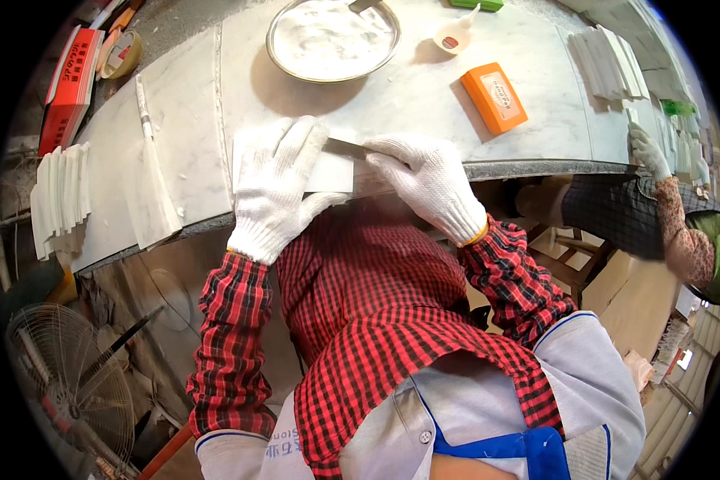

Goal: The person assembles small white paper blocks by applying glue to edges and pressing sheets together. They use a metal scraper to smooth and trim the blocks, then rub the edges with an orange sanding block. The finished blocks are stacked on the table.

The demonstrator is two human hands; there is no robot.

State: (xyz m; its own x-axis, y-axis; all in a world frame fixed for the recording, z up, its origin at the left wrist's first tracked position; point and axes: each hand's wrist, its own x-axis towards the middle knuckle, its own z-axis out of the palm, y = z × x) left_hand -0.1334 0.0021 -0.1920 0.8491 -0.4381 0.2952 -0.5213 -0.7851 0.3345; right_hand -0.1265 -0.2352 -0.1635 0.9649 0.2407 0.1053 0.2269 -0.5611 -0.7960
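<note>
My left hand [280, 180], in a white knit glove, lies flat with fingers stretched over a white rectangular tile [334, 176] at the table's near edge. Its thumb extends along the tile's near side. In my gloved right hand [420, 172], closed, is a flat metal scraper blade [346, 149]. The blade points left across the tile, its tip close to my left fingers. Whatever handle it has is hidden in the glove. Beyond my hands stands a metal bowl [274, 60] of white paste, with a tool resting in it.
An orange box [494, 98] and a white squeeze bottle [454, 34] stand at the far right. White strips are stacked at left [60, 196] and right [608, 64]. A red box [70, 88] and tape roll [121, 54] lie far left. A fan [72, 400] stands below; another person's gloved hand [650, 150] is right.
</note>
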